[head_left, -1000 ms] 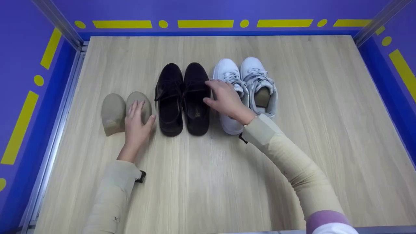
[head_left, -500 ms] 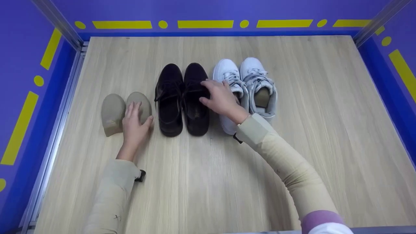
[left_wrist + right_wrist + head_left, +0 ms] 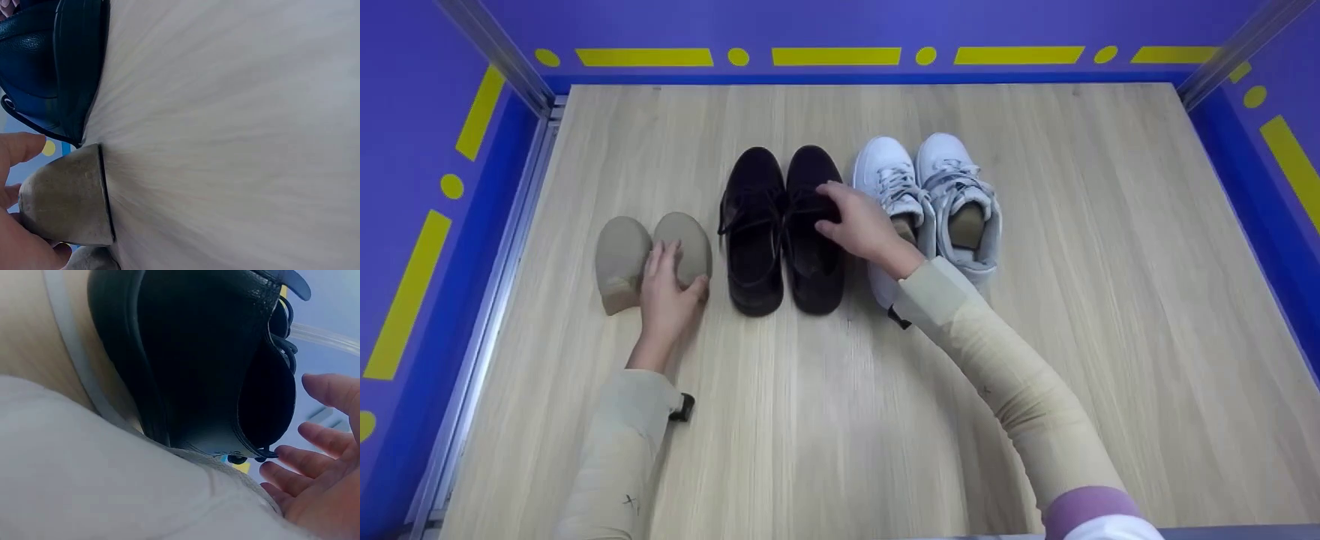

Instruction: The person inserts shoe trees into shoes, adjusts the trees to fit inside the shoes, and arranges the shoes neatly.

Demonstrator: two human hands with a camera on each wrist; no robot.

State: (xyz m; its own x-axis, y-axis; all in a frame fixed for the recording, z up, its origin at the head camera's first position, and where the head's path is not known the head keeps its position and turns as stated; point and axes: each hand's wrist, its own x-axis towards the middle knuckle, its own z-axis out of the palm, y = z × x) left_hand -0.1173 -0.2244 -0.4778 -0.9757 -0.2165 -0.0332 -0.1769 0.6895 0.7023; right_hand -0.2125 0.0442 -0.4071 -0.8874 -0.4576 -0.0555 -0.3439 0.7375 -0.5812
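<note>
1. The left hand (image 3: 666,300) is wide around the right tan piece (image 3: 694,234), not squeezing.
2. The right hand (image 3: 864,226) hangs wide over the right black shoe (image 3: 815,289).
3. Maybe it's reaching; holding calls for a gentle squeeze.
4. White shoes (image 3: 879,157) sit rightmost on the counter (image 3: 810,435).

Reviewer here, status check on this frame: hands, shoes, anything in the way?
Left hand around beige shoe form, thumb clear of it. Right hand beside black shoe, no grip. White sneaker partly beneath that hand, might crowd it.
</note>
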